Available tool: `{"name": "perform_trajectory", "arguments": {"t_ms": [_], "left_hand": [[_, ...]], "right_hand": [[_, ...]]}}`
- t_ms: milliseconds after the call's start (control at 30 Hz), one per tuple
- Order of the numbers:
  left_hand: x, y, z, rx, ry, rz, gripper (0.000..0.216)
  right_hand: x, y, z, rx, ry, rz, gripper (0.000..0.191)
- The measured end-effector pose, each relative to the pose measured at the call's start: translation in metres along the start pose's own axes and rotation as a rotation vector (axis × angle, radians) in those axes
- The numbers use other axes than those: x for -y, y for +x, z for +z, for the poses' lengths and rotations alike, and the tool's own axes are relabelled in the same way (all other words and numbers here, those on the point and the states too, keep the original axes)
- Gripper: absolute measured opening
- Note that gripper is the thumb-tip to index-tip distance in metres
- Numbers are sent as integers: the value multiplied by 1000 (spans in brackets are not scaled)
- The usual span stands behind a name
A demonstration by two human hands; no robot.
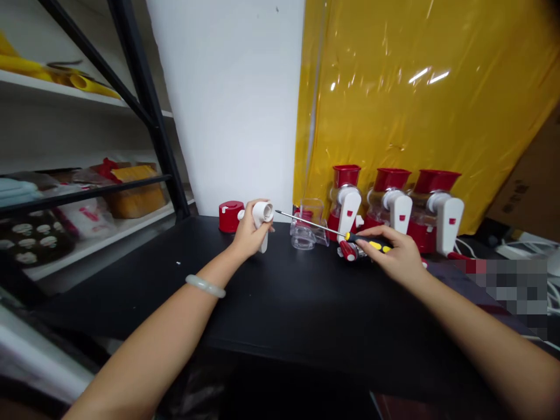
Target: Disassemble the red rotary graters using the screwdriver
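Observation:
My left hand [248, 234] is closed around a white plastic handle part [263, 217] with a round socket on top, held upright over the black table [280, 297]. My right hand [394, 254] grips a screwdriver [345, 234] with a black and yellow handle; its thin metal shaft points left, and its tip comes close to the white part's socket. Under my right hand's fingers lies a small red and white piece [347, 251]. A clear plastic housing [308, 232] sits on the table between my hands.
Three red and white crank-handled appliances [396, 210] stand in a row against a yellow plastic sheet [420, 105]. A red cap [230, 216] sits at the back. Metal shelving [87, 192] with packaged goods fills the left; white cables [525, 248] lie at right.

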State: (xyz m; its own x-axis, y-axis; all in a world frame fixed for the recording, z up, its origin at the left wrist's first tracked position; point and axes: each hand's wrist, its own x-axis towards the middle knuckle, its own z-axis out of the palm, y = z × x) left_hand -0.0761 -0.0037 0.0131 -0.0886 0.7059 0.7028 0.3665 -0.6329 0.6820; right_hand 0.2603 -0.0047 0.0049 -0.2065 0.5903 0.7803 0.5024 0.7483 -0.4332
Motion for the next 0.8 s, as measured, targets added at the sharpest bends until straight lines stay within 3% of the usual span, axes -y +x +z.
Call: {"name": "perform_trajectory", "arguments": {"t_ms": [133,500,800], "left_hand": [[10,-1,4,-25,124,120,46],[11,-3,12,-177,263,235,46],[2,-6,12,-133,281,144,46]], "right_hand": [[0,-3,-2,50,-29,-63,19],[6,-5,-1,24,-24,-153,17],[10,-6,0,41,-35,-83,19]]}}
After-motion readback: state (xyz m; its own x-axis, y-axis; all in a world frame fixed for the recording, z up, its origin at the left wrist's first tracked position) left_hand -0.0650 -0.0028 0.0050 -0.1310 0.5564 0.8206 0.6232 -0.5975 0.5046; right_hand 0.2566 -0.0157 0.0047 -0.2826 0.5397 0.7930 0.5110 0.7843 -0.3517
